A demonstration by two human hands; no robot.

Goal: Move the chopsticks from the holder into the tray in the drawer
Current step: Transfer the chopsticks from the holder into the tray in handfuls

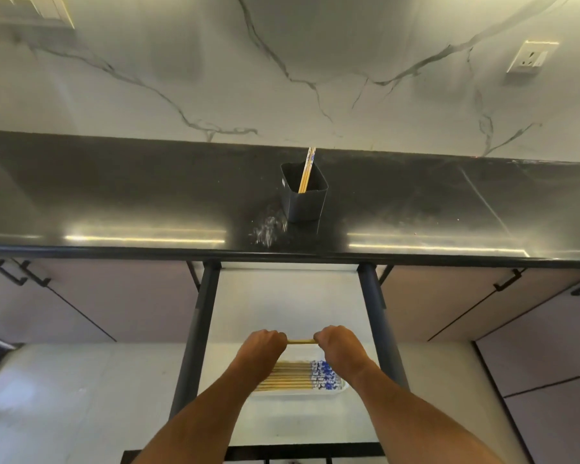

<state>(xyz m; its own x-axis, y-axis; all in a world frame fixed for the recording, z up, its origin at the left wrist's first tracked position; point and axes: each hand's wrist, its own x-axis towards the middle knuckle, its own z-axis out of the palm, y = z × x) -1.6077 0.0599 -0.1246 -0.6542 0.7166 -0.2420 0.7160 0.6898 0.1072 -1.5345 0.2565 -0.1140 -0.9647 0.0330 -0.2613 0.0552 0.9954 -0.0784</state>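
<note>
A: What are the hands gripping?

B: The left hand (263, 343) and the right hand (336, 341) are both closed around the ends of a few pale wooden chopsticks (301, 341), held level between them over the open drawer (288, 296). Only a short yellow stretch shows between the fists, so I cannot count them.

A: And what lies under them?

B: A shallow white rectangular tray (298, 393) sits on the drawer's pale floor, towards its near end. In it a row of wooden chopsticks with blue-and-white patterned tops (302, 376) lies side by side, patterned ends to the right (the left wrist covers their other ends).

A: The holder?

B: The dark square plastic holder (303, 195) stands upright on the glossy black countertop (114, 195), well beyond the drawer. A few light wooden chopsticks (307, 169) lean inside it, their tips reaching up against the white marble-veined wall (282, 61).
</note>
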